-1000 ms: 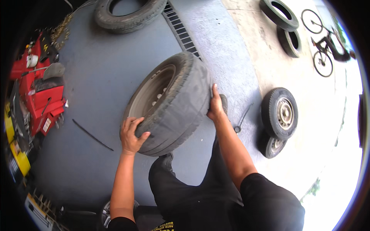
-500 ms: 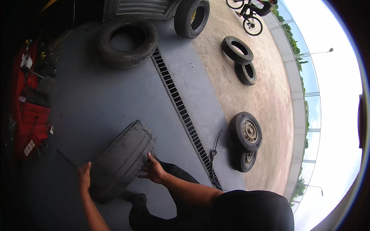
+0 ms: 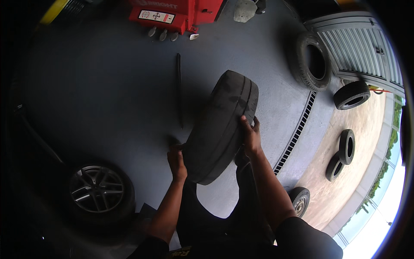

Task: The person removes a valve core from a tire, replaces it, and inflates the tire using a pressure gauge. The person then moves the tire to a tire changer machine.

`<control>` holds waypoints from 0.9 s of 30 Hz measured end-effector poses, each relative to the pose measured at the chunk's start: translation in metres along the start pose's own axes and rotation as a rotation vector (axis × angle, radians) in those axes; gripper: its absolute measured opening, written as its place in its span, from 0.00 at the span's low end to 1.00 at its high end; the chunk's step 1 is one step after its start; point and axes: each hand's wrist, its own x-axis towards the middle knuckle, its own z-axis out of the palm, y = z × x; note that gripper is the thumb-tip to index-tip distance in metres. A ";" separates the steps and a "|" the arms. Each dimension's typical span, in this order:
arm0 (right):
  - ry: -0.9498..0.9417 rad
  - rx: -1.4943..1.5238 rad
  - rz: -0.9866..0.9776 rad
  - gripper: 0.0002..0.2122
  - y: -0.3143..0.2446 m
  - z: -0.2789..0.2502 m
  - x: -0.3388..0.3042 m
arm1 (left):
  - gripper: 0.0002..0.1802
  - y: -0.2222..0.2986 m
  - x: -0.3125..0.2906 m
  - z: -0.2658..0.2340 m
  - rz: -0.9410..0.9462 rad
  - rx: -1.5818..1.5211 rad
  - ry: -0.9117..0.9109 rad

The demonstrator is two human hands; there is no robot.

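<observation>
A worn black tyre (image 3: 224,125) is tilted in front of me, its tread facing up toward me. My left hand (image 3: 177,164) is closed against its left sidewall, the fingertips partly hidden. On the opposite side my right hand (image 3: 252,137) grips the edge, thumb on the tread and fingers round the sidewall. Whether the tyre touches the floor I cannot tell. Just left of it, a long dark bar (image 3: 179,88) lies on the grey floor.
A wheel with a spoked alloy rim (image 3: 97,189) is at lower left. A red machine (image 3: 196,15) stands ahead. Loose tyres (image 3: 311,62) lie to the right beyond a drain grate (image 3: 297,129), near a slatted metal cabinet (image 3: 355,43). A steel-rimmed wheel (image 3: 300,202) is at lower right.
My view has swung left, bringing the red machine ahead and the alloy wheel into sight. The tyre has turned with me, and both hands are now closed on its sides.
</observation>
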 end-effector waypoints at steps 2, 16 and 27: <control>-0.059 -0.208 -0.018 0.48 -0.023 0.017 0.004 | 0.27 0.032 0.000 0.018 0.034 -0.028 0.047; 0.050 -0.618 -0.296 0.43 -0.188 -0.035 0.166 | 0.40 0.251 0.261 0.166 -0.012 0.346 -0.120; -0.006 -0.518 -0.908 0.48 -0.465 -0.059 0.356 | 0.39 0.245 0.271 0.198 0.054 0.385 0.049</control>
